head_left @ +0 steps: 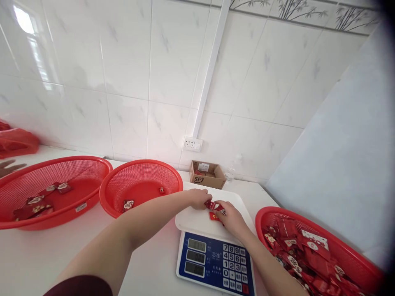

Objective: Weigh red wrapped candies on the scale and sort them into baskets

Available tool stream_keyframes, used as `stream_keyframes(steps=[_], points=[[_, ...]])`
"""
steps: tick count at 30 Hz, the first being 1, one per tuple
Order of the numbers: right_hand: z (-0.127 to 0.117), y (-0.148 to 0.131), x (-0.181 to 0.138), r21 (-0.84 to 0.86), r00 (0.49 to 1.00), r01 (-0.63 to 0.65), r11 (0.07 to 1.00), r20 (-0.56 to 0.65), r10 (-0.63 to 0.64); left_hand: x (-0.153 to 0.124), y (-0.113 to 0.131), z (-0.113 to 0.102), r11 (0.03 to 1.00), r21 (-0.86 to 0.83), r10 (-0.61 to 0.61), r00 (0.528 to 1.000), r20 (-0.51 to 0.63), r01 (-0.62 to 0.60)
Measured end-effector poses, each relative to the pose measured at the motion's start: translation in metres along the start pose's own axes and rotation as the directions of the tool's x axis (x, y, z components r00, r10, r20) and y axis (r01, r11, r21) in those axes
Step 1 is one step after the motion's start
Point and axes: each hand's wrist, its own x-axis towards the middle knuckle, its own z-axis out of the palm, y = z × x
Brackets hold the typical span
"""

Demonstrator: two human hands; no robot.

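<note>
Both of my hands are over the white pan (188, 218) of a digital scale (216, 263). My left hand (199, 198) reaches in from the left, its fingers closed on a small red packet (210, 205). Close beside it, my right hand (231, 218) pinches another red packet (221, 209) with white markings. The two packets nearly meet, and I cannot tell whether they touch. Below them, a red packet with yellow lettering (212, 216) lies on the pan, partly behind my right fingers. The scale's blue panel has several keys and lit displays.
A red basket heaped with red packets (317, 259) stands at the right. Two red mesh baskets (142, 164) (61, 162) with few packets are at the left. Behind the scale sit a cardboard box (208, 181) and a clear bottle (233, 167). Another person's hand (10, 167) shows far left.
</note>
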Motion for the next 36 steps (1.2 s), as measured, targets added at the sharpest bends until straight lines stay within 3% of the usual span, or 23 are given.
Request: stream_keyframes(steps=[5, 9, 12, 16, 22, 27, 31, 33, 36], points=[[0.001, -0.002, 0.001, 0.014, 0.998, 0.012, 1.0, -0.055, -0.011, -0.003, 0.004, 0.004, 0.989, -0.129, -0.086, 0.994, -0.065, 0.077], [-0.006, 0.003, 0.003, 0.026, 0.99, -0.056, 0.998, -0.126, 0.059, -0.01, -0.001, 0.001, 0.929, -0.327, -0.211, 0.973, -0.094, 0.17], [-0.015, 0.003, 0.002, 0.036, 0.995, -0.088, 0.995, -0.032, 0.09, -0.017, -0.005, -0.001, 0.832, -0.519, -0.269, 0.961, -0.067, 0.197], [-0.02, -0.003, -0.002, -0.012, 0.989, -0.011, 1.0, 0.147, 0.013, -0.028, -0.003, 0.002, 0.675, -0.716, -0.264, 0.964, -0.009, 0.178], [-0.015, -0.011, -0.006, -0.141, 0.981, 0.044, 0.989, 0.195, -0.015, -0.057, -0.003, -0.001, 0.541, -0.827, -0.299, 0.954, -0.018, 0.154], [-0.019, -0.017, -0.003, -0.083, 0.984, -0.083, 0.993, 0.148, 0.094, -0.098, -0.032, -0.012, 0.585, -0.794, -0.434, 0.891, -0.135, 0.164], [-0.019, -0.043, 0.009, 0.29, 0.98, -0.183, 0.939, 0.132, 0.15, -0.133, -0.056, -0.011, 0.695, -0.679, -0.515, 0.823, -0.241, 0.237], [-0.014, -0.065, 0.018, 0.464, 0.966, -0.248, 0.851, 0.19, 0.178, -0.146, -0.061, -0.007, 0.734, -0.62, -0.517, 0.819, -0.248, 0.276], [-0.001, -0.102, 0.031, 0.59, 0.96, -0.258, 0.765, 0.247, 0.132, -0.162, -0.06, 0.0, 0.771, -0.562, -0.478, 0.855, -0.198, 0.301]])
